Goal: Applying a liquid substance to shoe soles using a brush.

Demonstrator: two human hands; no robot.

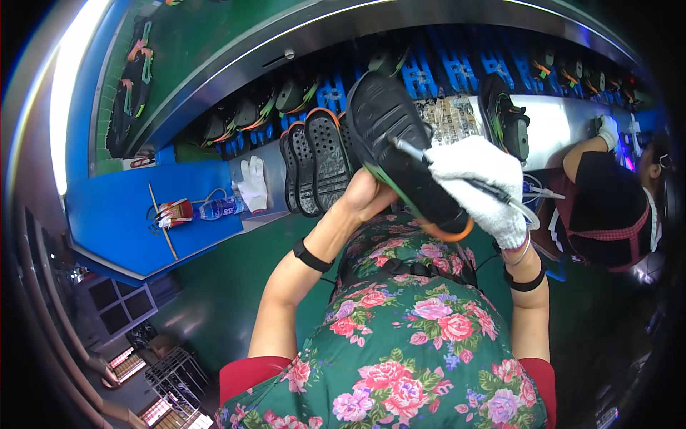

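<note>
My bare left hand (366, 194) is closed round the edge of a black shoe (384, 114) with green and orange trim. The shoe is held up at a slant in front of me, its grooved black underside in view. In a white knit glove, my right hand (480, 179) grips a pen-like tool (409, 148) with a metal tip, at the middle of the shoe. Whether the tip touches the surface I cannot tell. A pale cord or tube (527, 213) runs by the right wrist. Just left of the shoe, several black soles (325, 154) stand on the bench.
A conveyor with blue racks (457, 68) and several shoes runs across the far side. Another black shoe (506, 118) stands on the bench to the right. At left are a white glove (253, 184), a bottle (220, 208) and a blue tabletop (114, 222). A co-worker (607, 200) sits at right.
</note>
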